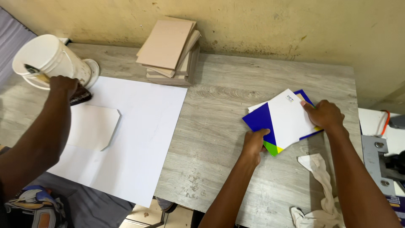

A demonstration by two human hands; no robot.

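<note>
Both my hands hold a small stack of printed cards [287,120], white on top with blue, green and yellow parts, lying on the grey wooden table [219,105]. My left hand [254,143] grips the stack's near-left corner. My right hand [325,115] presses on its far-right edge. The cards are fanned slightly, with blue corners showing underneath.
At the left, a co-worker's hand [63,84] holds a dark brush [80,96] by a tilted white bucket [46,59]. A large white sheet [139,135] carries a smaller cut white piece [95,126]. Pale boards [171,48] are stacked by the wall. A white rag [320,185] and a grey machine [379,160] lie right.
</note>
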